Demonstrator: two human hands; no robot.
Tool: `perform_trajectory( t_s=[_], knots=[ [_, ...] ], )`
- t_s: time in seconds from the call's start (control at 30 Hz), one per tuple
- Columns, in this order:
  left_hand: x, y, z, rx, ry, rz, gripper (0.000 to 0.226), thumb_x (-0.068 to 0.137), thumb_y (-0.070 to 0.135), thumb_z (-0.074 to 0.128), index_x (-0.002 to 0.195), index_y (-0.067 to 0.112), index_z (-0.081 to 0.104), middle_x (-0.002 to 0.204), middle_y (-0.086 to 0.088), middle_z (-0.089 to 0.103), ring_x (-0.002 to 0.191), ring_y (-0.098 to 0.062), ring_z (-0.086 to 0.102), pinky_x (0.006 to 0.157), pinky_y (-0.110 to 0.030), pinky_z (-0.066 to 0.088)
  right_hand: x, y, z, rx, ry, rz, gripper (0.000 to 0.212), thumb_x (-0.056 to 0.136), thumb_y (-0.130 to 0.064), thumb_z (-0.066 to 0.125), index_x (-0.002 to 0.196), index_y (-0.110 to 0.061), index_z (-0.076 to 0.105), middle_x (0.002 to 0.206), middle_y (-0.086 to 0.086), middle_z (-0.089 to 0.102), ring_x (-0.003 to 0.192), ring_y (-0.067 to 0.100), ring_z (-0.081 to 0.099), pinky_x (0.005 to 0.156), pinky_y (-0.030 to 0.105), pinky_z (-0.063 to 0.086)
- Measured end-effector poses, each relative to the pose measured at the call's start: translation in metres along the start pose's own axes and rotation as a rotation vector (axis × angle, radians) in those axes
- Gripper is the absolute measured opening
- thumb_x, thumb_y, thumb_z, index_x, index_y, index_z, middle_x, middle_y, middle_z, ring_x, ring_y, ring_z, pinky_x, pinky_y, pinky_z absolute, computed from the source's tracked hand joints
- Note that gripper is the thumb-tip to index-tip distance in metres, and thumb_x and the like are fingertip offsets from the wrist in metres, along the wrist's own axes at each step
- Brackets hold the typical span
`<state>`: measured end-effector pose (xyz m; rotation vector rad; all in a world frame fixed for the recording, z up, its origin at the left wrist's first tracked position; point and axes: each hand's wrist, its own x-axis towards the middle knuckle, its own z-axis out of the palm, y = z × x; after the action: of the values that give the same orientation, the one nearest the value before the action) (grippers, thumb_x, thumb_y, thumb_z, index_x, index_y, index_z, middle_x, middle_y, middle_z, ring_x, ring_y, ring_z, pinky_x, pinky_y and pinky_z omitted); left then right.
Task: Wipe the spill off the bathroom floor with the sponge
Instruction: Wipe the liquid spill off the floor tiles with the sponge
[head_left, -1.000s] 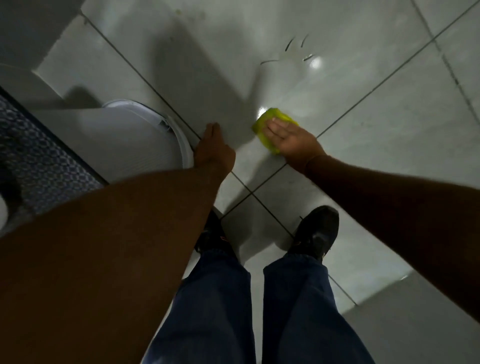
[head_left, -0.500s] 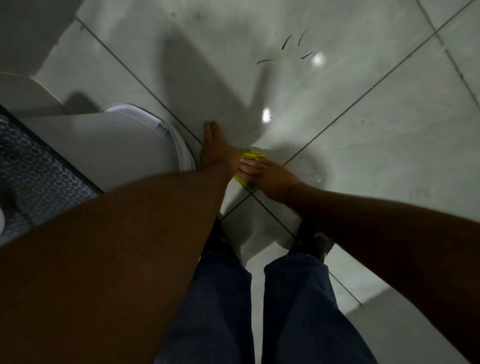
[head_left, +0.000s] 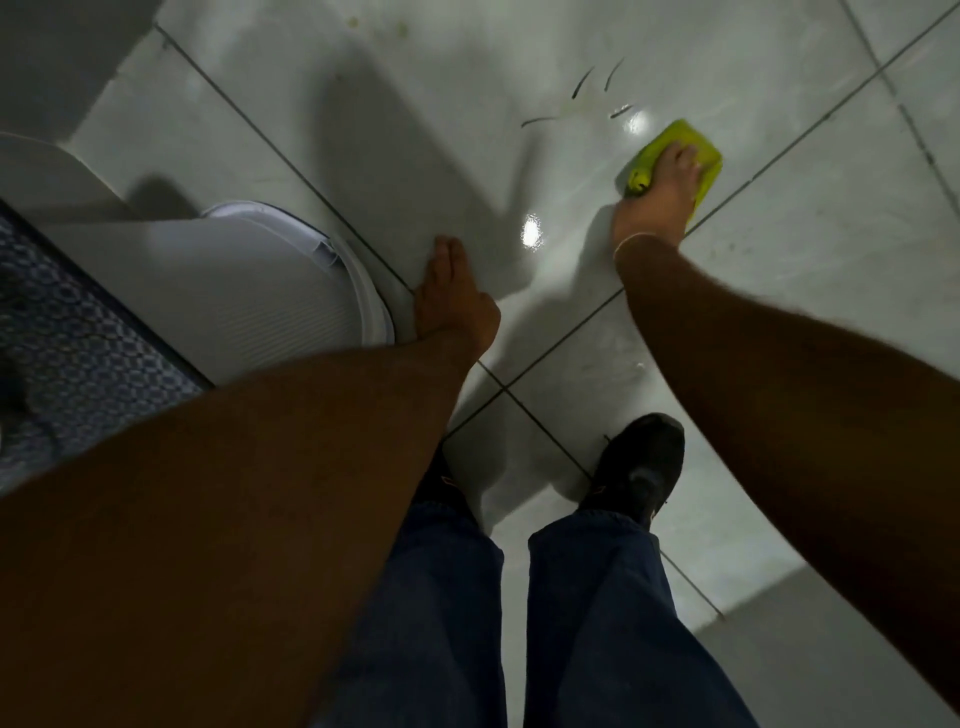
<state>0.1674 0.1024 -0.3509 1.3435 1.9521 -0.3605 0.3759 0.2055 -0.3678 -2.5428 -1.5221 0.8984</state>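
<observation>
- Nearest the camera, two legs in blue jeans (head_left: 519, 623) stand over the tiles, one black shoe (head_left: 641, 462) just short of a grout crossing.
- The left hand (head_left: 454, 299) lies flat on the floor (head_left: 831, 312), fingers together and holding nothing, just beside the white toilet base (head_left: 291, 291); it has not shifted over the last second and seems to be bracing the lean.
- Farther out, the right hand (head_left: 662, 195) presses palm-down on the yellow sponge (head_left: 678, 156), fingers spread over its top.
- Half a second ago the sponge was pulled in beside the left hand; now it is pushed far out, near the dark streaks (head_left: 582, 98) and a bright wet glint.
- I read this as a back-and-forth scrub; the streaks just beyond the sponge look untouched, so wiping is unfinished.
</observation>
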Motion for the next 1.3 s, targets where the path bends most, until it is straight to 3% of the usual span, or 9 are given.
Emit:
perform_trajectory(
  t_s=[0.2,0.27,0.33,0.5,0.8,0.97,1.1,1.2,1.3],
  knots=[
    [0.007,-0.001,-0.003,0.024,-0.057,0.025,0.074,0.098,0.026,0.047,0.164,0.012,0.018,0.174,-0.003,0.006,0.159,-0.025,0.018,0.128,-0.042,0.021,-0.002,0.003,-0.003,-0.423,-0.357,-0.893,0.067,0.095,-0.003,0.046,0.158,-0.016,0.028,0.167,0.008,0.02,0.155,0.028,0.02,0.127,0.038,0.019],
    [0.008,-0.001,-0.004,0.007,-0.077,0.029,0.074,0.097,0.024,0.048,0.164,0.012,0.019,0.174,-0.003,0.005,0.159,-0.024,0.016,0.128,-0.043,0.02,0.025,0.006,-0.019,-0.48,-0.284,-0.858,0.06,0.098,-0.013,0.049,0.156,-0.023,0.034,0.166,0.007,0.027,0.151,0.029,0.03,0.123,0.038,0.026],
    [0.009,-0.001,-0.007,0.006,-0.087,0.035,0.074,0.097,0.024,0.049,0.164,0.012,0.02,0.174,-0.003,0.006,0.159,-0.025,0.017,0.129,-0.043,0.02,0.057,0.01,-0.039,-0.405,-0.148,-0.526,0.052,0.102,-0.03,0.047,0.153,-0.029,0.038,0.163,0.006,0.034,0.146,0.031,0.038,0.121,0.037,0.029],
    [0.011,-0.003,-0.015,0.037,-0.081,0.057,0.069,0.097,0.026,0.049,0.162,0.014,0.027,0.173,-0.005,0.013,0.156,-0.026,0.027,0.127,-0.041,0.025,0.076,-0.007,-0.049,-0.224,-0.102,-0.22,0.058,0.094,-0.007,0.047,0.151,-0.004,0.037,0.16,0.017,0.034,0.148,0.033,0.033,0.122,0.04,0.027],
    [0.011,0.012,-0.009,-0.013,0.052,0.053,0.065,0.101,0.027,0.041,0.162,0.012,0.027,0.172,-0.005,0.019,0.154,-0.025,0.029,0.125,-0.04,0.027,0.032,-0.005,-0.034,-0.524,-0.279,-0.681,0.071,0.09,-0.005,0.057,0.156,-0.015,0.032,0.166,0.008,0.024,0.151,0.031,0.029,0.121,0.042,0.033],
    [0.017,0.005,-0.007,0.064,-0.017,0.119,0.067,0.097,0.032,0.041,0.16,0.014,0.031,0.171,-0.006,0.021,0.153,-0.028,0.03,0.125,-0.044,0.027,0.083,-0.012,-0.075,-0.604,-0.14,-0.397,0.047,0.09,-0.016,0.05,0.136,-0.007,0.05,0.149,0.019,0.044,0.135,0.041,0.047,0.108,0.051,0.045],
    [0.017,-0.002,-0.009,0.117,-0.06,0.15,0.071,0.096,0.038,0.037,0.162,0.015,0.025,0.172,-0.007,0.016,0.154,-0.028,0.027,0.125,-0.046,0.024,0.089,-0.049,-0.064,-0.348,-0.076,-0.377,0.039,0.079,-0.011,0.048,0.104,0.016,0.06,0.105,0.029,0.065,0.099,0.034,0.066,0.083,0.034,0.05],
    [0.019,0.001,-0.016,0.119,-0.068,0.155,0.069,0.098,0.037,0.036,0.162,0.016,0.026,0.172,-0.006,0.018,0.153,-0.029,0.03,0.126,-0.045,0.023,0.057,-0.065,-0.042,-0.305,-0.314,-0.535,0.065,0.086,-0.005,0.065,0.147,-0.001,0.043,0.155,0.019,0.041,0.143,0.031,0.041,0.116,0.036,0.038],
    [0.022,0.004,-0.023,0.085,-0.028,0.154,0.065,0.1,0.034,0.037,0.162,0.017,0.028,0.169,-0.008,0.029,0.146,-0.033,0.041,0.124,-0.043,0.028,0.022,-0.051,-0.018,-0.477,-0.467,-0.833,0.08,0.086,-0.004,0.065,0.157,-0.012,0.03,0.167,0.013,0.02,0.155,0.032,0.019,0.126,0.038,0.019]
  ],
)
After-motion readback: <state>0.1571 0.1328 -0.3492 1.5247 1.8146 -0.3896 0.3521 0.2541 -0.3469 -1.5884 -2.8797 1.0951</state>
